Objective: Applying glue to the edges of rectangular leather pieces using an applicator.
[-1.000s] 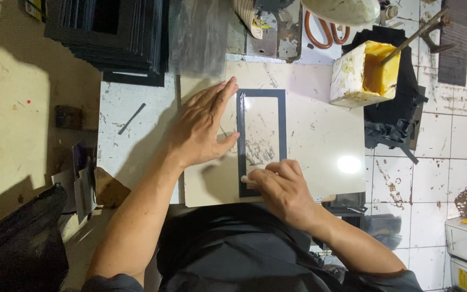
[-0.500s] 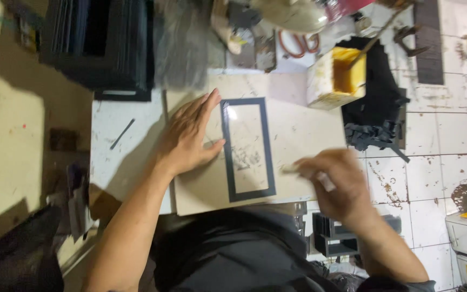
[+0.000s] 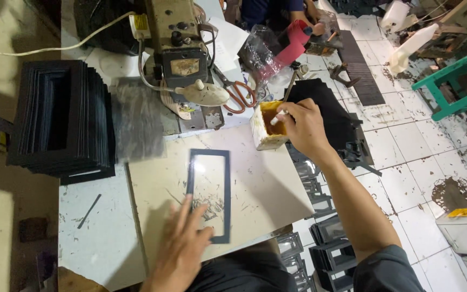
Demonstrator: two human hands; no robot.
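Head view: our left hand (image 3: 182,246) lies flat, fingers spread, on the black frame (image 3: 209,196) near the bench's (image 3: 104,238) front edge; our right hand (image 3: 301,127) pinches a brush (image 3: 278,118) inside the glue pot (image 3: 268,125). An overloaded brush risks dripping across the board (image 3: 260,189).

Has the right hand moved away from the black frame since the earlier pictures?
Yes. The right hand has left the black frame on the board and now holds a brush at the yellowed glue box beyond it.
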